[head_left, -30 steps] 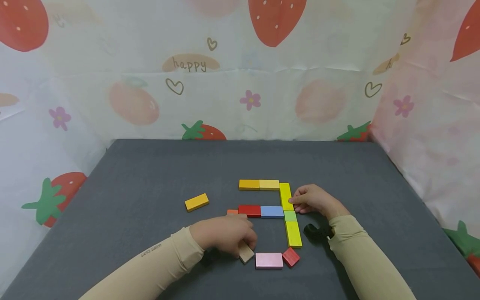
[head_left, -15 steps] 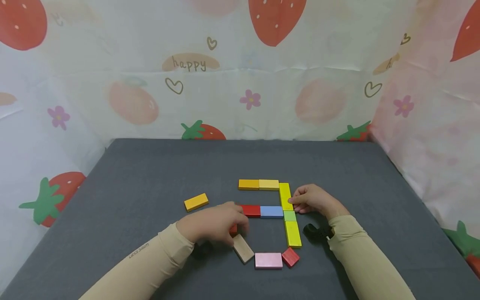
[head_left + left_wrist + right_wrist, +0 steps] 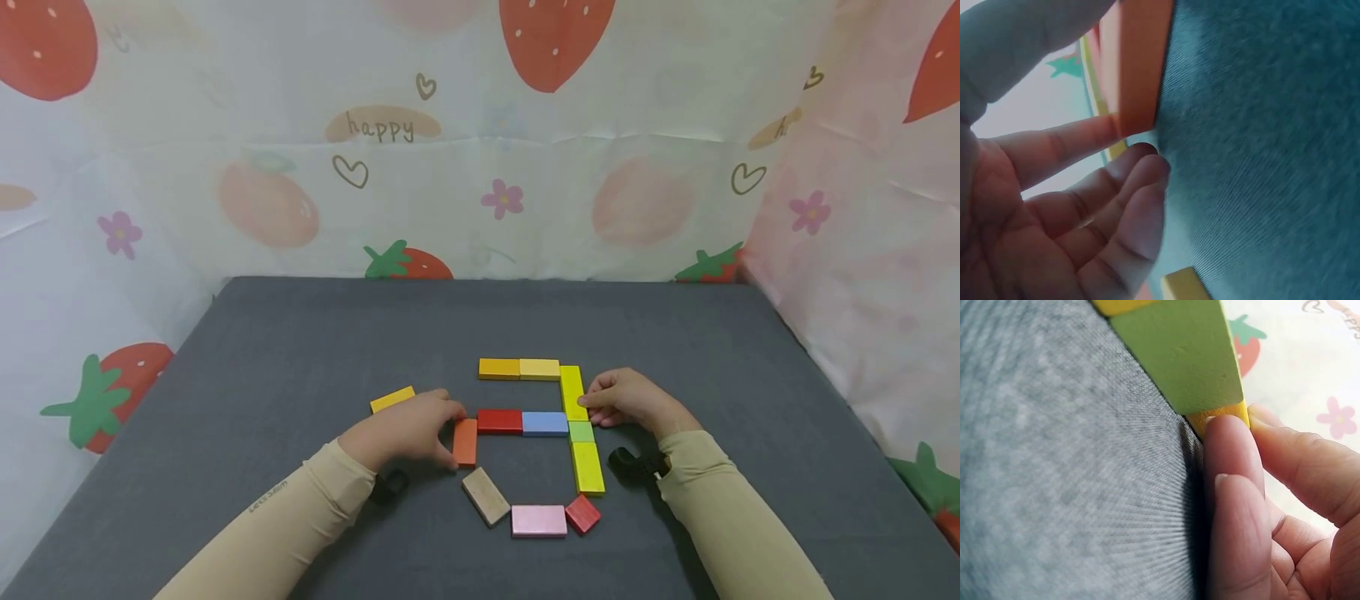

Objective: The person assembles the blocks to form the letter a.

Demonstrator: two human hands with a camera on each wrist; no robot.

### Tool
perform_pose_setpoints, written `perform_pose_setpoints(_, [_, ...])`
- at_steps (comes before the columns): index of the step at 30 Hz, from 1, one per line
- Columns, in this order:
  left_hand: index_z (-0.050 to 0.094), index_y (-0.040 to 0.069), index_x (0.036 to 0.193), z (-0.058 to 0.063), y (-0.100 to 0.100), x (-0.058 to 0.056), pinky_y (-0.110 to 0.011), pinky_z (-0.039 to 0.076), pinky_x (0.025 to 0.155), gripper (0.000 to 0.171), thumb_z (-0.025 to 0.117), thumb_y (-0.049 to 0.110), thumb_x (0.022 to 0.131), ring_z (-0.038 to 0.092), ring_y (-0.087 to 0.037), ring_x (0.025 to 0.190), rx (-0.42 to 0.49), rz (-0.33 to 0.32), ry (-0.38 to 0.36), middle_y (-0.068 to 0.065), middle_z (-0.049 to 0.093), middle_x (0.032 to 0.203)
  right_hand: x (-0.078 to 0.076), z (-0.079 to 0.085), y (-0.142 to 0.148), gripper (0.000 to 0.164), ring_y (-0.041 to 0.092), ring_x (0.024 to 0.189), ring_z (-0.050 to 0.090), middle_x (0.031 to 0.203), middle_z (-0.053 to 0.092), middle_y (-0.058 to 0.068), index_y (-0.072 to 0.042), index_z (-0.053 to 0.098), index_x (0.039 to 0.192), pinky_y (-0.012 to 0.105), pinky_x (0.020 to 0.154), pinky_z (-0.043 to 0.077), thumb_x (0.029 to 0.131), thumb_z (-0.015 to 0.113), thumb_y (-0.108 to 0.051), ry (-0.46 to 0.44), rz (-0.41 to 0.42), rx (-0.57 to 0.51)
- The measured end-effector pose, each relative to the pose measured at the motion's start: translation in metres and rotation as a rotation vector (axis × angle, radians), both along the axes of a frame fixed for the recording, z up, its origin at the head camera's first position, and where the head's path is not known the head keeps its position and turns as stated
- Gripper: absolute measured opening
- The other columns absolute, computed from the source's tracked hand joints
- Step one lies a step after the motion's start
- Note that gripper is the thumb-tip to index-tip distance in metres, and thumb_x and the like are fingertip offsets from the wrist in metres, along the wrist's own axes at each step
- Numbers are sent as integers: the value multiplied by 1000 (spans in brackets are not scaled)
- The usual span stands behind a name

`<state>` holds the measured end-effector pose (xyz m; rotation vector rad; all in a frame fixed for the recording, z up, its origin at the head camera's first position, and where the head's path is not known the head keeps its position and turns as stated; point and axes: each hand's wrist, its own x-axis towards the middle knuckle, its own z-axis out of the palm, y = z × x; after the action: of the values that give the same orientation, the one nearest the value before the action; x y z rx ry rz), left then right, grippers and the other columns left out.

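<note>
An orange block [image 3: 465, 443] lies upright on the page, at the left end of the red block [image 3: 499, 422]. My left hand [image 3: 408, 429] holds it by its two ends, thumb and index finger; in the left wrist view the index fingertip [image 3: 1110, 125] touches one end of the orange block. My right hand [image 3: 633, 400] pinches the edge of the upper yellow block [image 3: 572, 392], thumb on top and fingers against its side. A green block [image 3: 1179, 356] adjoins that yellow one, and a lower yellow block [image 3: 587, 467] follows it. A blue block [image 3: 545, 423] sits beside the red one.
Two yellowish blocks [image 3: 519, 369] form the top row. A loose yellow-orange block [image 3: 392, 399] is partly behind my left hand. Nearer me lie a tilted wooden block [image 3: 486, 497], a pink block [image 3: 538, 521] and a turned red block [image 3: 582, 514], all on the grey table [image 3: 300, 333].
My left hand moved from over the wooden block to the left and away from me. The orange block now stands lengthwise at the red block's end. The right hand stays put.
</note>
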<state>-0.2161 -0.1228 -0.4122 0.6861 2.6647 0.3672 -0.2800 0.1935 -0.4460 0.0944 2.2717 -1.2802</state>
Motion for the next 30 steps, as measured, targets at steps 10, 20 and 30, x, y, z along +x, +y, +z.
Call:
perform_pose_setpoints(10, [61, 15, 103, -1, 3, 1, -26, 43, 72, 45, 80, 33, 67, 47, -11, 80, -2, -34, 17, 5, 52, 89, 0, 1, 1, 23, 13, 57, 59, 71, 63, 6, -4, 64, 84, 24, 57, 50, 79, 71, -25, -12, 1, -11])
perform_pose_setpoints(20, [61, 11, 105, 2, -9, 1, -31, 45, 76, 48, 80, 34, 67, 50, -13, 83, 64, -45, 64, 1, 56, 94, -2, -1, 0, 22, 12, 57, 59, 70, 63, 6, -5, 64, 84, 24, 56, 50, 78, 72, -24, -19, -13, -25])
perform_pose_setpoints(30, [63, 7, 106, 11, -53, -13, -35, 47, 77, 34, 73, 22, 77, 56, -19, 87, 163, 129, 121, -4, 59, 95, -2, -3, 0, 23, 13, 57, 59, 71, 63, 6, -5, 64, 84, 24, 56, 50, 78, 72, -25, -13, -24, -12])
